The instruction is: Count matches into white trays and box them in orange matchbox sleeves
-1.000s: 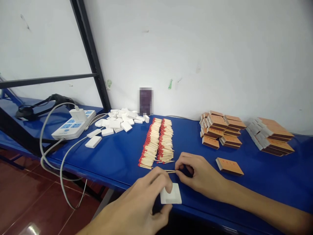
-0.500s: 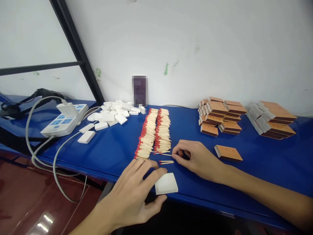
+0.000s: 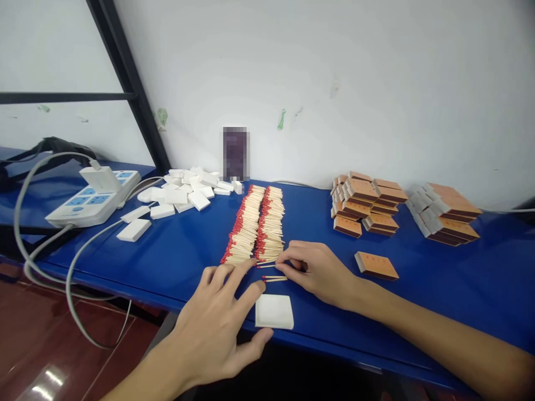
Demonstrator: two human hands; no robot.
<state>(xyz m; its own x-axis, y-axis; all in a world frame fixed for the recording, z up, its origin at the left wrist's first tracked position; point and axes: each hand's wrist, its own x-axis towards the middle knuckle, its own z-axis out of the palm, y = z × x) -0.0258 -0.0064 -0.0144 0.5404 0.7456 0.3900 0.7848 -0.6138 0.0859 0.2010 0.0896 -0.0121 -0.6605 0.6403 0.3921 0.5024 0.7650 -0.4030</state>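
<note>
Two long rows of red-tipped matches, a left row [image 3: 242, 231] and a right row [image 3: 271, 223], lie side by side on the blue table [image 3: 184, 250]. My right hand [image 3: 315, 270] is closed in a pinch on the bare end of a match [image 3: 266, 266] at the near end of the right row. Just below it lie two loose matches [image 3: 273, 278]. My left hand [image 3: 221, 317] has its fingers spread, the index fingertip at the near end of the rows. A white matchbox tray [image 3: 274, 312] rests by the table's front edge, beside my left thumb.
White trays [image 3: 188, 189] are heaped at the back left, near a power strip [image 3: 94, 197] with cables. Stacked matchboxes [image 3: 363, 195] stand at the back right, with another stack [image 3: 449, 209] farther right. A single matchbox [image 3: 377, 265] lies beyond my right forearm.
My left hand has come off the white tray, its index finger reaching forward to the matches. My right hand has moved slightly left with the pinched match. The view has shifted a little.
</note>
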